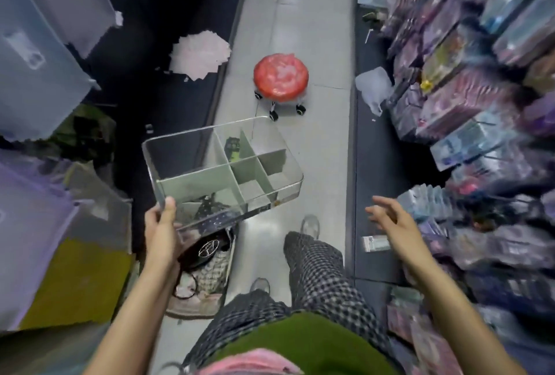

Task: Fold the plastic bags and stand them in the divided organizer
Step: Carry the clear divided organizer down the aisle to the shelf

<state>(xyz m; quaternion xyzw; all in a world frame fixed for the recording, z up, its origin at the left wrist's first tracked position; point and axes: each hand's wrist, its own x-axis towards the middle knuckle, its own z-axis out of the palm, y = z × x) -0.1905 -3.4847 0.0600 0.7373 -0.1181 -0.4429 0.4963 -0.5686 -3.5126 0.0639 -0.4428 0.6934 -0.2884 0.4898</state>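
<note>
A clear divided organizer (pixel 180 146) with grey partitions hangs in the air over the aisle floor. My left hand (pixel 160 233) grips its near left corner, thumb on the rim. Its compartments look empty. My right hand (pixel 390 220) is held out to the right of the organizer, fingers spread and holding nothing, apart from the box. A crumpled clear plastic bag (pixel 374 86) lies on the dark shelf base at the right. No folded bags are in view.
A red round stool on casters (pixel 280 79) stands on the tiled aisle ahead. Shelves of packaged goods (pixel 480 104) line the right side. Translucent storage bins (pixel 36 59) stack at the left. A basket with a dark item (pixel 207 269) sits on the floor by my legs.
</note>
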